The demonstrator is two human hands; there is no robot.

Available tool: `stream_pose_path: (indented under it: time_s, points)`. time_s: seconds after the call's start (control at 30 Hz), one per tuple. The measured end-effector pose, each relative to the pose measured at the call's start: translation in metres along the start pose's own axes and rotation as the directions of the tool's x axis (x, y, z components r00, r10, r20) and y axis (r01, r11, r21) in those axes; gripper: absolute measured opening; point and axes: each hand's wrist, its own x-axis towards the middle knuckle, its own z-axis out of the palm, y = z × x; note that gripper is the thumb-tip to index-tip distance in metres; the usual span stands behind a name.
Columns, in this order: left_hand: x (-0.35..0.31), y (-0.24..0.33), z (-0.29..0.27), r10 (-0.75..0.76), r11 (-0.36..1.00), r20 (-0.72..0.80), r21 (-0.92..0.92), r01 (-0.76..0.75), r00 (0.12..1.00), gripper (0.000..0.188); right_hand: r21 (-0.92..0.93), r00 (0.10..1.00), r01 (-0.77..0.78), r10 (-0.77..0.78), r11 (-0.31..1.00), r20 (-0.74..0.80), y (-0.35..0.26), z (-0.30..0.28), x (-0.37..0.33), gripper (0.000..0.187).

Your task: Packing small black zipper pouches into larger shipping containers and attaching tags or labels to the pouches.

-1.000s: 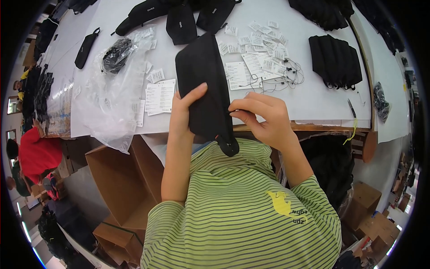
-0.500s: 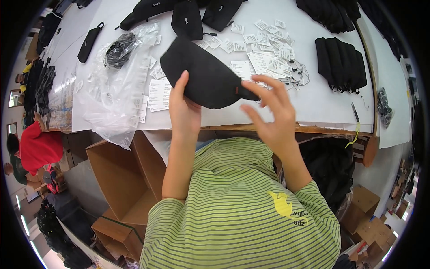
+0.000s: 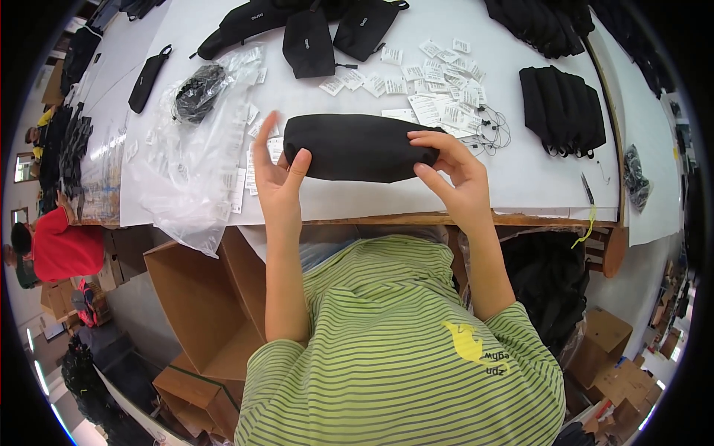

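A black fabric pouch is held level above the near edge of the table. My right hand grips its right end, fingers on top and thumb below. At the left end, my left hand has its thumb against the pouch's lower corner, while one finger points upward, away from the fabric. Whatever the other left fingers touch behind the pouch is partly hidden. Beyond it lie many white printed tags, and more black pouches rest at the far side of the table.
On the left, a clear plastic bag holds a bundle of black cords near a slim black pouch. Stacked black pouches stand at right, with a small cutting tool near the edge. Below left is an open cardboard box.
The pouch has turned from tilted and broad side showing to level and narrower. My right hand has closed on its right end; my left hand has shifted left, raising a finger.
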Motion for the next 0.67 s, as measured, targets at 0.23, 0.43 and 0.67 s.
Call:
stream_pose_path:
  time_s: [0.23, 0.43, 0.67]
  points:
    - [-0.003, -0.005, 0.002, -0.065, 0.96, -0.044, 0.269, 0.074, 0.997, 0.008, -0.087, 0.994, -0.112, 0.112, 0.99, -0.007, 0.009, -0.009, 0.003, 0.021]
    - [0.005, -0.026, 0.001, -0.07, 0.942, 0.028, 0.331, 0.057, 0.997, 0.012, -0.155, 0.969, -0.202, 0.174, 0.967, -0.176, 0.015, -0.046, 0.009, 0.016]
    - [0.018, -0.062, -0.123, 0.086, 0.336, 0.138, 0.928, -0.159, 0.987, 0.043, -0.089, 0.645, 0.121, -0.147, 0.989, -0.75, 0.01, -0.232, 0.021, 0.029]
